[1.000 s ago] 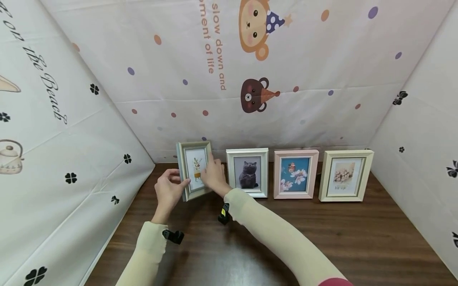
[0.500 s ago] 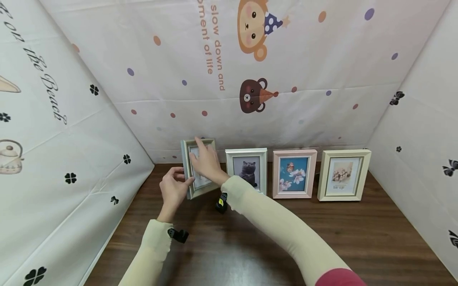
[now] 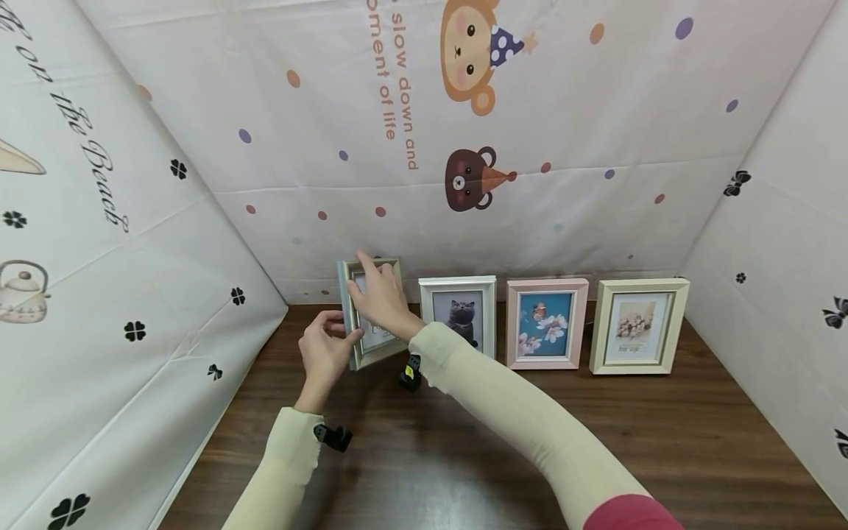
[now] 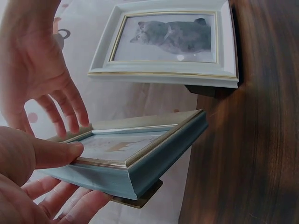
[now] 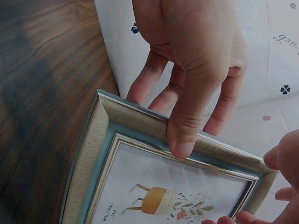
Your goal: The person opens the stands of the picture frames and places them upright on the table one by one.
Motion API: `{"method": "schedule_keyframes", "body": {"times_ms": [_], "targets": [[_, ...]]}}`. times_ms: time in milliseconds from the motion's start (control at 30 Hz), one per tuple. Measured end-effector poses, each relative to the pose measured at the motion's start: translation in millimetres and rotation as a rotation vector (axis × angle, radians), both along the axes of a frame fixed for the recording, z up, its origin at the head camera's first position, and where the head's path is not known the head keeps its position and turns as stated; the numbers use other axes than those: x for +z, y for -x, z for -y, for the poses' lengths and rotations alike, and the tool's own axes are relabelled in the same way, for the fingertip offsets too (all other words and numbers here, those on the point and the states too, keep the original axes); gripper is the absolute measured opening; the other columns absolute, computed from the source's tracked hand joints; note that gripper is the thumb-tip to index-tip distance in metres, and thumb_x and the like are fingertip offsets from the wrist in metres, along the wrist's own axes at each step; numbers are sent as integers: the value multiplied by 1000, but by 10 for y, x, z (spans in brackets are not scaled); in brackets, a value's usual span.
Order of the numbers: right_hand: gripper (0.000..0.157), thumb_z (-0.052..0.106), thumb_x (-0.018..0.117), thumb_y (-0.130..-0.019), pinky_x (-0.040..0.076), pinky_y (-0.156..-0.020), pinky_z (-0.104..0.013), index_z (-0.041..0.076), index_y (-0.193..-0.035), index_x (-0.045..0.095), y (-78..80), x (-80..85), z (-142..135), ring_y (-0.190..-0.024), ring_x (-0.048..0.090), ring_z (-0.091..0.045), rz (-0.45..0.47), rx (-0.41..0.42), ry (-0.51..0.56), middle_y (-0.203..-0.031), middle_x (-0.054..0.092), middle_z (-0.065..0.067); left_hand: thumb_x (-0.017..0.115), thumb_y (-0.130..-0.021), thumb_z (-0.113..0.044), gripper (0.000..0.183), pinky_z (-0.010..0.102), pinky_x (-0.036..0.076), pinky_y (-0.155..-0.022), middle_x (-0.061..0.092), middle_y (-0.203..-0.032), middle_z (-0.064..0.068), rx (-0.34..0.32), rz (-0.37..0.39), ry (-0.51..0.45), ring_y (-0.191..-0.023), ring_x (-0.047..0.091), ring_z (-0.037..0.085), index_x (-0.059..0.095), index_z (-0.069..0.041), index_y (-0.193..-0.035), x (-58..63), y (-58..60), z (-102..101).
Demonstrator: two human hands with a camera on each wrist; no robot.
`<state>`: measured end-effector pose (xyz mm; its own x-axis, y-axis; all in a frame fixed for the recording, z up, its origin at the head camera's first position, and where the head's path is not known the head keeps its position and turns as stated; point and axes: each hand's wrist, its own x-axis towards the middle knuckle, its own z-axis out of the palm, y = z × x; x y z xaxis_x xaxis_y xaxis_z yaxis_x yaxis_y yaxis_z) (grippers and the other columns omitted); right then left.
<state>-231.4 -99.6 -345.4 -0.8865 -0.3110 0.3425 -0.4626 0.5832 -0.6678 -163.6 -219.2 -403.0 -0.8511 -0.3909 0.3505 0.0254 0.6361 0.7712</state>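
Observation:
A gold-and-blue picture frame (image 3: 372, 356), holding a print of flowers in a yellow stool-like pot, stands turned at an angle at the left end of a row. My left hand (image 3: 324, 353) grips its left side, thumb on the front moulding and fingers behind, as the right wrist view shows. In front of the frame is my right hand (image 3: 384, 298), covering much of the print in the head view. Its fingers extend loosely toward the upper edge, fingertips right at the moulding in the left wrist view. A prop (image 4: 140, 198) juts from the frame's back.
To the right stand a white frame (image 3: 490, 309) with a grey cat picture, a pink frame (image 3: 575, 324) with blossoms, and a cream frame (image 3: 676, 324). All are on a dark wooden table (image 3: 411, 456), before a printed cloth backdrop (image 3: 563, 132).
My right hand has moved up and left from the frame's right side to its upper front. The frame has shifted slightly right and turned in my left hand's grip.

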Motion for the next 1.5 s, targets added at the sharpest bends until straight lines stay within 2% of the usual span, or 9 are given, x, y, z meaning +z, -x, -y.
{"method": "schedule_keyframes", "body": {"times_ms": [267,433,600,800,1233,1500], "targets": [[63,41,55,-106,47,-66,-33,26,-162,32,2,-4,33,-92,55,-22,10,15,-15,-131,52,-17,89,-80,-14,40,49,59,-73,76,-91,12,-2,-3,2,-68,74,25,69,-7,-114,-9,4,-25],[63,39,59,-105,50,-68,-34,24,-161,33,-3,-17,53,-98,57,-24,0,40,3,-132,54,-16,89,-80,-15,38,48,59,-73,76,-90,11,-1,-2,-2,-68,74,26,70,-8,-113,-18,7,-50],[66,33,62,-104,53,-73,-36,20,-161,32,-35,-8,82,-102,60,-27,-3,47,31,-135,54,-17,89,-80,-13,38,49,59,-72,76,-90,12,-17,-44,-4,-68,74,26,70,-7,-112,-20,-3,-85],[67,27,62,-104,52,-72,-35,21,-162,29,-58,-8,116,-95,60,-25,-4,28,45,-131,53,-17,89,-79,-14,36,46,60,-69,76,-87,9,-18,-64,-5,-69,74,25,70,-9,-110,-16,-1,-113],[64,18,62,-104,53,-70,-35,22,-160,33,-35,-45,130,-94,60,-27,-15,-4,66,-126,55,-18,89,-79,-15,36,47,60,-69,76,-86,8,-12,-48,-18,-69,74,25,71,-10,-110,-26,-9,-138],[64,17,62,-103,55,-74,-39,23,-160,33,-26,-64,116,-97,61,-28,-19,-6,68,-127,55,-19,90,-79,-14,37,47,61,-68,76,-86,8,-20,-51,-20,-70,74,25,71,-9,-111,-35,-5,-148]]}}
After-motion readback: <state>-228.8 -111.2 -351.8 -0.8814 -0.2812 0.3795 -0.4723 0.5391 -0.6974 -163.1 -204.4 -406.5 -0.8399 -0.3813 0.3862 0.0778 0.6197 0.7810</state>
